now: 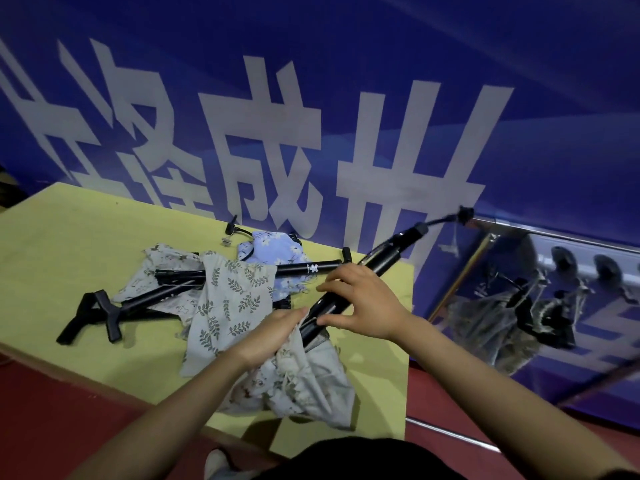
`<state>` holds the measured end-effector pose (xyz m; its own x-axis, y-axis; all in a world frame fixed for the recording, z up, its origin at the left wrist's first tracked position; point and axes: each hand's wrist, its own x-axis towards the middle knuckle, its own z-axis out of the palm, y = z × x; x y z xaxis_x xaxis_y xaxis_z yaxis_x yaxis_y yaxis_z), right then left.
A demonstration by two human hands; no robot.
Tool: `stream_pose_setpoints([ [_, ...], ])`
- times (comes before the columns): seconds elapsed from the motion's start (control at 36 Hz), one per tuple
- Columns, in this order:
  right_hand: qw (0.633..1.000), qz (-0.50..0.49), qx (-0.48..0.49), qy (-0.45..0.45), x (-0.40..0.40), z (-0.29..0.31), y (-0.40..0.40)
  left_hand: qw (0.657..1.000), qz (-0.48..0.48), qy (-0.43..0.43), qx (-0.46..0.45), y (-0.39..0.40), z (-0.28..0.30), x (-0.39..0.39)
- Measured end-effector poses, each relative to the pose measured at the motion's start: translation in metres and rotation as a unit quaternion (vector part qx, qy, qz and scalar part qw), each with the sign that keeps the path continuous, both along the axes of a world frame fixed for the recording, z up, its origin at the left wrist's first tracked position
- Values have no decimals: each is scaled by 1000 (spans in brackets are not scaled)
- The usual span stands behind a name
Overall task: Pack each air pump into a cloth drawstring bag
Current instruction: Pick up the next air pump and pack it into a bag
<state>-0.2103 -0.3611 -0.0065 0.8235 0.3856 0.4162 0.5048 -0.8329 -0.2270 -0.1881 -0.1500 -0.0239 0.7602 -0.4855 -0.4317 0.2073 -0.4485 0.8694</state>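
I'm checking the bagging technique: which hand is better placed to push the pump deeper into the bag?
The right hand: its fingers wrap the black pump barrel just above the bag mouth. The left hand grips the bag opening, steadying it.

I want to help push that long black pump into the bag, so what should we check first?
1. Left hand grips the mouth of the pale cloth bag with small brown prints: ok.
2. Right hand holds the long black air pump tube: ok.
3. Pump's lower end is at the bag mouth: ok; how far inside, cannot tell.
4. Pump's black hose sticks up free, near the blue banner wall: ok.
5. Bag lies on the yellow table, partly over its near edge: not ok, it might slip.
6. Drawstring is loose: cannot tell.
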Motion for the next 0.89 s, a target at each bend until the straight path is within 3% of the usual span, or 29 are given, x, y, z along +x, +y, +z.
stream_pose_setpoints([
  [0.08,993,-8,96,-62,-2,-6,-4,999,23,-14,-18,1,-2,0],
  [0.17,956,-121,262,-44,-8,-6,-6,999,41,-23,-22,3,-5,1],
  [0.25,834,-251,482,99,-12,6,-9,998,51,-35,-15,4,-6,1],
  [0.31,761,-265,562,186,-10,14,-16,997,48,-50,-15,3,-1,-1],
  [0.33,746,-247,580,214,-6,17,-21,997,45,-54,-17,2,2,-2],
  [0.42,734,-207,602,235,8,27,-31,998,19,-65,-13,0,9,-5],
  [0.53,710,-236,625,221,23,39,-35,998,8,-67,-19,-2,11,-4],
  [0.61,724,-229,620,197,25,45,-31,996,21,-85,-20,-4,11,0],
  [0.72,777,-205,575,150,20,49,-17,988,78,-132,-23,-7,14,7],
  [0.89,784,-204,577,110,5,45,8,980,118,-145,-75,-19,43,6],
])
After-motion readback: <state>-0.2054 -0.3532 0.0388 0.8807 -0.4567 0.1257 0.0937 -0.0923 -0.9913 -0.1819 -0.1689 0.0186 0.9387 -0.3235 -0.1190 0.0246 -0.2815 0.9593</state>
